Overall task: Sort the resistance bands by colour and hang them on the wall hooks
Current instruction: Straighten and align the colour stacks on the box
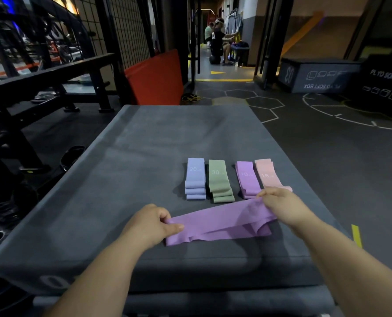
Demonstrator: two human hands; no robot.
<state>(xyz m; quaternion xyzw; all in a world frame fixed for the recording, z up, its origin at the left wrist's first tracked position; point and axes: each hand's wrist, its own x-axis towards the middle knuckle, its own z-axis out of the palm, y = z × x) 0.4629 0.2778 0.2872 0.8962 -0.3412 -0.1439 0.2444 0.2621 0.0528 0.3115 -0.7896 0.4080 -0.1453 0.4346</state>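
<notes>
A person stands at a grey soft box point(126, 161) with both bare hands on a purple band point(220, 221). The band lies flat near the front edge, its long axis running left to right across the box, the right end angled a little farther from the person than the left. The left hand point(149, 224) pinches the band's left end between thumb and curled fingers. The right hand point(282, 207) grips the right end, fingers closed over the fabric; its fingertips are hidden.

Beyond the band four folded stacks sit in a row, each with its long axis pointing away from the person: a blue stack point(195, 178) marked 20, a green stack point(220, 180) marked 30 just beside it, then a small gap, a purple stack point(247, 179) marked 10, and a pink stack point(269, 173) marked 15 touching it. The right hand covers the near ends of the last two.

A red mat point(156, 78) leans behind the box.
</notes>
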